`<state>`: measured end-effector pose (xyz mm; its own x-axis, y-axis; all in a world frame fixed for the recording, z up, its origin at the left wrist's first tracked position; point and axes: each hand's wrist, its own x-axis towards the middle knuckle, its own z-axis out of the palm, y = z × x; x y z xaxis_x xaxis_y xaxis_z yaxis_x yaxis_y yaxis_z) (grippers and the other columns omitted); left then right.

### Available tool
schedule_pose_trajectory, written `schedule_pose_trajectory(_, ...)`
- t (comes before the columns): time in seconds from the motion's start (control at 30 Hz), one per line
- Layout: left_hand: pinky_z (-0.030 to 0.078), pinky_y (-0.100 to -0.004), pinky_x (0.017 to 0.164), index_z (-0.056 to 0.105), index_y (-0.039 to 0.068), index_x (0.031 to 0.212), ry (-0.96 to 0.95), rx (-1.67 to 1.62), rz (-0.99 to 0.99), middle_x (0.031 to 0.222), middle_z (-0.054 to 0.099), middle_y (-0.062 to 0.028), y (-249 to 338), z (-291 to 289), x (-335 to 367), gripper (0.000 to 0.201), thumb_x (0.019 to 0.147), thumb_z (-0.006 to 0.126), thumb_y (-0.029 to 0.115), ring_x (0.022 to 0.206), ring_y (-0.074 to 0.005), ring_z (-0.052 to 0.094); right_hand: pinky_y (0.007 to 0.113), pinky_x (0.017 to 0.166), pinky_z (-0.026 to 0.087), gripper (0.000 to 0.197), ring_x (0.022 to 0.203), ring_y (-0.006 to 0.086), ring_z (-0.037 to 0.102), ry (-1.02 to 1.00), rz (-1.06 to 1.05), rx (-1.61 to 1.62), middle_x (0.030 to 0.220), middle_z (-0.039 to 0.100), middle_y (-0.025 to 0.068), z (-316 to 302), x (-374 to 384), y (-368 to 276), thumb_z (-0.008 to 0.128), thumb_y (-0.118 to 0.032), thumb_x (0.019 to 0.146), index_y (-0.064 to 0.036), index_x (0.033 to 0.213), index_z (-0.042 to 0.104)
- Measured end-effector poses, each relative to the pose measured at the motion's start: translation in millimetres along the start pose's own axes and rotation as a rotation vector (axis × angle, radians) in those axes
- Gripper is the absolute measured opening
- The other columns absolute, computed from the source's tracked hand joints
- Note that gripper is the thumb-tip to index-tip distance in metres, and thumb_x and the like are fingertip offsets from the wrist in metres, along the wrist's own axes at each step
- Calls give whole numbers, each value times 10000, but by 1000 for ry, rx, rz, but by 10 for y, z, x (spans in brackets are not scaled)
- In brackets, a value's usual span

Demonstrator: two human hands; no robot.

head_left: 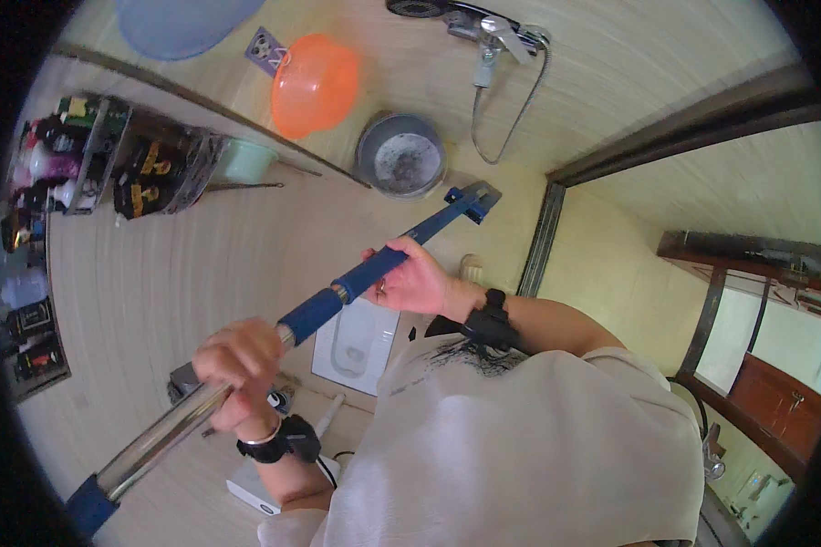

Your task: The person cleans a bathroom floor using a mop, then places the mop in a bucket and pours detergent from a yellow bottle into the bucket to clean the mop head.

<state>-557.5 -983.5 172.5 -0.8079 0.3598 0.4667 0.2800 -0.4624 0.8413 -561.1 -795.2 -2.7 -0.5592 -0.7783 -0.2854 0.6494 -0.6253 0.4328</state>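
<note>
A long mop (315,314) with a blue and chrome pole slants across the view from the lower left to the upper middle. My left hand (242,369) is wrapped round the chrome part of the pole. Further up, my right hand (415,278) grips the blue section from beneath, some of its fingers hidden by the pole. The small blue head (470,202) of the mop is at the far end, beside a grey bucket (367,162) with foamy water in it. Both wrists wear black bands.
A white squat toilet (356,342) is set in the floor below the pole. An orange basin (315,87) hangs on the far wall, near a shower hose (520,118). Shelves of bottles (87,164) line the left wall. A dark door frame (543,237) stands right.
</note>
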Motion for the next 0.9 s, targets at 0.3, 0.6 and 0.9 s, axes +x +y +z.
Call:
schedule_pose_trajectory(0.3, 258, -314, 462, 399, 87, 561, 127, 35, -155, 464, 391, -24, -627, 11, 273, 285, 693, 627, 195, 432, -177, 355, 329, 815, 402, 223, 870, 210, 488, 9, 13, 51, 903, 581, 44, -269, 225, -500, 582, -260, 745, -67, 846, 537)
schedule_pose_trajectory(0.6, 292, -318, 513, 412, 53, 596, 270, 83, -293, 561, 426, -40, -1343, -32, 297, 247, 683, 629, 134, 527, -177, 377, 350, 791, 435, 140, 843, 195, 536, 271, -233, 32, 878, 585, 52, -773, 608, -892, 565, -195, 805, -85, 877, 518)
schedule_pose_trajectory(0.9, 342, -331, 624, 427, 71, 634, 181, 67, -295, 584, 431, -32, -1347, -38, 562, 249, 729, 634, 172, 569, -173, 410, 353, 805, 452, 143, 828, 195, 553, 228, -290, -92, 868, 591, 73, -621, 481, -1087, 552, -200, 826, -65, 864, 523)
